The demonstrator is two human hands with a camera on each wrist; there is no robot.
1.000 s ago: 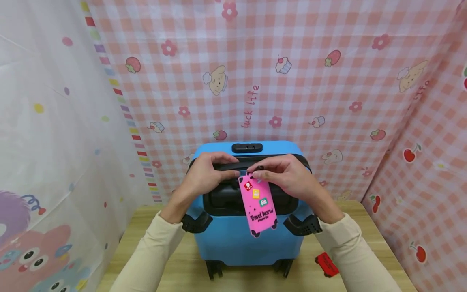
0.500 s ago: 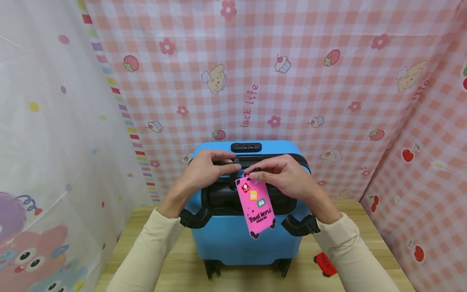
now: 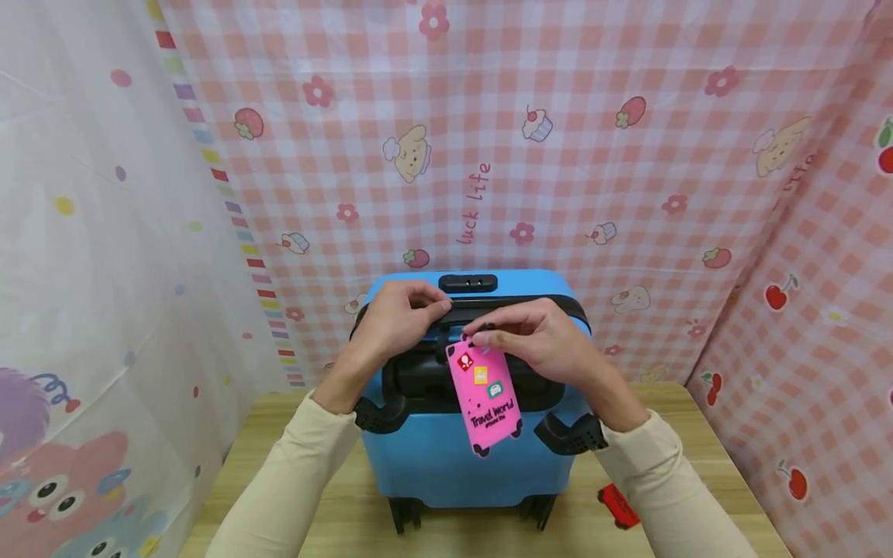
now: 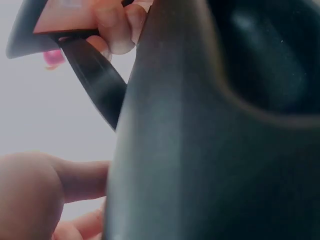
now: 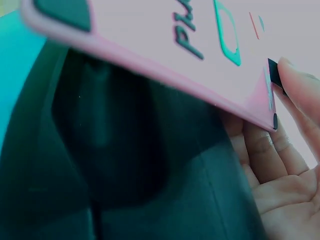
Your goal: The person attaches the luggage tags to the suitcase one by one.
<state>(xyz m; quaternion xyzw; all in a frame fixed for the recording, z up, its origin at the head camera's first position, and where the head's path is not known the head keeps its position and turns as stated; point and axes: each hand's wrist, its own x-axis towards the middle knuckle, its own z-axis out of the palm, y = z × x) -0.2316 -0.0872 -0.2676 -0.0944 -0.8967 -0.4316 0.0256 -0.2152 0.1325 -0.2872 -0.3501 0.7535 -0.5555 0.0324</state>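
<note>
A pink luggage tag (image 3: 483, 395) with small printed patches hangs in front of a blue suitcase (image 3: 470, 457). My right hand (image 3: 547, 337) pinches its top end between thumb and forefinger. From the tag a black strap (image 4: 95, 75) runs to the suitcase's black handle (image 4: 165, 150), which hides its far end in the left wrist view. My left hand (image 3: 398, 322) is at the left of the handle in the head view, thumb and forefinger tips together at the strap's end. In the right wrist view the tag lies close over the black recessed panel (image 5: 115, 140).
A combination lock (image 3: 467, 283) is set in the suitcase top. A red tag (image 3: 618, 506) lies on the wooden table (image 3: 279, 465) at right, beside my right sleeve. A pink checked cloth (image 3: 432, 101) hangs close behind the suitcase, with more cloth at both sides.
My left thumb has risen to meet the forefinger above the handle; they stood apart before. My right hand and the tag have shifted slightly left.
</note>
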